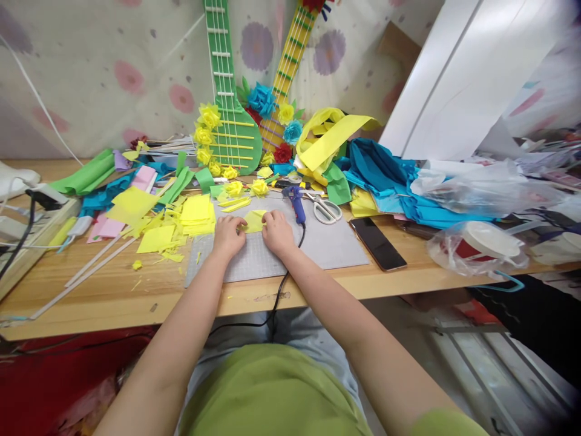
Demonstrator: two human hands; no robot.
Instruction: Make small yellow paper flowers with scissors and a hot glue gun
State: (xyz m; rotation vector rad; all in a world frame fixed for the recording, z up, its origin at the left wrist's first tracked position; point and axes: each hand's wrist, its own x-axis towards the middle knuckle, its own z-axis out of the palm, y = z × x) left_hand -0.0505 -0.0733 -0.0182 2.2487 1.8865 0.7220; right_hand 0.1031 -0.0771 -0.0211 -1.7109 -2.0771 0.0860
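A small piece of yellow crepe paper (254, 221) lies over the grey cutting mat (336, 245), held at its two ends. My left hand (230, 235) has its fingers curled round the left edge. My right hand (276, 231) pinches the right edge. To the left of my left hand is a stack of yellow paper squares (197, 215). Beyond my hands lie rolled yellow strips (236, 204) and yellow paper flowers (234, 188). A blue glue gun (296, 204) rests just past my right hand, with white-handled scissors (327, 210) beside it.
A green paper-covered lute shape (233, 133) and a yellow one (288, 66) lean at the back. A phone (378, 243) lies right of the mat. Blue crepe paper (381, 166) and a bagged cup (481, 245) sit farther right. The glue gun's black cord (284, 281) crosses the table's front edge.
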